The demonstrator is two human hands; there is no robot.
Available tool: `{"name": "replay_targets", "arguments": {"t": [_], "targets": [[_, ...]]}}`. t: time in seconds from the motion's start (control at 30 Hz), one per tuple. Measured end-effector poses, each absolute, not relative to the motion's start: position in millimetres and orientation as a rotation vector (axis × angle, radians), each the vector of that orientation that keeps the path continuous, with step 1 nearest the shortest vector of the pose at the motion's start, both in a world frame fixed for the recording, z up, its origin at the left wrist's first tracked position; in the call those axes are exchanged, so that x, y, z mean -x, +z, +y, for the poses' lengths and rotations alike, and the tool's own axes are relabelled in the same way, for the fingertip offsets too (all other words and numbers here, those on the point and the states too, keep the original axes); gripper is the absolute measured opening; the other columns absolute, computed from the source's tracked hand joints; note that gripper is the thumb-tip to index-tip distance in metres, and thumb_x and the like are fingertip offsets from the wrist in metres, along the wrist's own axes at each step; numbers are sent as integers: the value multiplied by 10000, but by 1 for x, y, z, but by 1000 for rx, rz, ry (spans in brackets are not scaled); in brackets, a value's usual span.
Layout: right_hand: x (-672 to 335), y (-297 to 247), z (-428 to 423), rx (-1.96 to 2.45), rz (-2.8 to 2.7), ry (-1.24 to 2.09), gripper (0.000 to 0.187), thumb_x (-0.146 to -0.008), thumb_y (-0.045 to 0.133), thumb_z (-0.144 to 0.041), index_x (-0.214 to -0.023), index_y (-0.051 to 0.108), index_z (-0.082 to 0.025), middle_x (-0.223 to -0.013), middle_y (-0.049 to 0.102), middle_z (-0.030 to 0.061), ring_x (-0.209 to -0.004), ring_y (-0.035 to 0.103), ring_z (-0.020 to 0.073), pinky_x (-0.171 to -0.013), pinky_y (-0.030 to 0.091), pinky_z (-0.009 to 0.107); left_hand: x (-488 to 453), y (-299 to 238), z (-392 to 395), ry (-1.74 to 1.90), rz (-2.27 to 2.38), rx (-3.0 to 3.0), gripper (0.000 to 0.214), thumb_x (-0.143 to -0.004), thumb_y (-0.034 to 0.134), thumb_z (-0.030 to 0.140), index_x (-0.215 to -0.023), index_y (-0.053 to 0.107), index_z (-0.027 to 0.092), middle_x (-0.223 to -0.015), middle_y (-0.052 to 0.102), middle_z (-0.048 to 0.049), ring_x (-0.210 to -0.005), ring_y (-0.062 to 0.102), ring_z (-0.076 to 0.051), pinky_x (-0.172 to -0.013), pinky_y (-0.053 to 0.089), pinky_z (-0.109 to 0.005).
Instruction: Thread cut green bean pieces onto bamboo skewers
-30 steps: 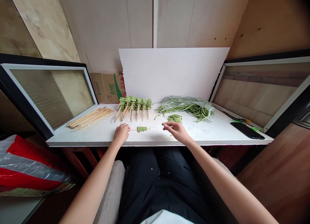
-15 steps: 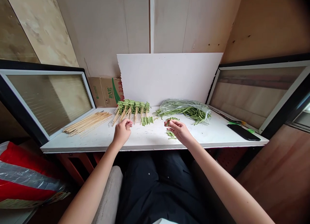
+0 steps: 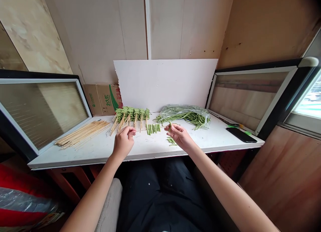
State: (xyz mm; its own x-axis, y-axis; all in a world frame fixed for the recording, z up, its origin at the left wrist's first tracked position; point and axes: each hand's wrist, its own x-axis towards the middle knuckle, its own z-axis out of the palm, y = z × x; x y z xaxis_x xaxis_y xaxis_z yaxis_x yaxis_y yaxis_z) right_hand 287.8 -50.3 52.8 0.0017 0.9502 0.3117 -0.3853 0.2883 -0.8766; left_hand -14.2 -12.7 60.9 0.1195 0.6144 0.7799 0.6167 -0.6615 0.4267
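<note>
My left hand (image 3: 123,141) is closed on the end of a thin wooden skewer (image 3: 140,130), held level above the table. Several short green bean pieces (image 3: 153,128) are threaded side by side on it. My right hand (image 3: 179,135) pinches one more bean piece (image 3: 170,126) at the skewer's far end, to the right of the threaded ones. Under the right hand, loose cut bean pieces (image 3: 171,141) lie on the white table. Behind the left hand is a pile of finished bean skewers (image 3: 131,114), sticks pointing toward me.
Bare skewers (image 3: 82,133) lie at the left of the white table (image 3: 140,151). Long beans in a clear plastic bag (image 3: 185,115) sit at the back right. A black phone (image 3: 241,135) lies near the right edge. A cardboard box (image 3: 100,99) and a white board (image 3: 165,85) stand behind.
My right hand has brought a bean piece left to the skewer's tip. My left hand keeps its hold on the skewer. The camera view has turned a little to the right.
</note>
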Motion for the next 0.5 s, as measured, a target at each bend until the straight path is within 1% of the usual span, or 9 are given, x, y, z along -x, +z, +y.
{"name": "replay_targets", "arguments": {"t": [0.1, 0.2, 0.33, 0.5], "targets": [[-284, 56, -54, 656, -1086, 1218, 355, -751, 925, -504, -970, 799, -254, -1166, 792, 84, -1282, 666, 298, -945, 567, 362, 15, 60, -11, -1637, -1284, 2336, 148, -959, 538, 200, -904, 674, 215, -822, 764, -33, -784, 710, -214, -753, 514, -307], [-280, 57, -57, 640, -1076, 1249, 325, -764, 920, -495, -965, 811, -264, -1187, 801, 69, -1313, 660, 290, -946, 558, 340, 15, 58, -11, -1643, -1263, 2326, 141, -956, 550, 197, -898, 677, 217, -822, 769, -31, -785, 718, -217, -749, 516, -314], [-276, 57, -58, 660, -1056, 1255, 339, -749, 929, -501, -968, 817, -267, -1197, 805, 65, -1306, 669, 294, -872, 559, 323, 13, 56, -10, -1660, -1251, 2324, 145, -953, 563, 194, -881, 686, 219, -824, 778, -34, -780, 725, -220, -763, 527, -327], [-276, 56, -58, 679, -1044, 1259, 334, -778, 907, -505, -980, 817, -256, -1170, 814, 73, -1305, 671, 282, -773, 536, 282, 12, 55, -9, -1671, -1237, 2323, 137, -942, 581, 183, -877, 698, 216, -821, 781, -33, -777, 735, -219, -764, 537, -329]]}}
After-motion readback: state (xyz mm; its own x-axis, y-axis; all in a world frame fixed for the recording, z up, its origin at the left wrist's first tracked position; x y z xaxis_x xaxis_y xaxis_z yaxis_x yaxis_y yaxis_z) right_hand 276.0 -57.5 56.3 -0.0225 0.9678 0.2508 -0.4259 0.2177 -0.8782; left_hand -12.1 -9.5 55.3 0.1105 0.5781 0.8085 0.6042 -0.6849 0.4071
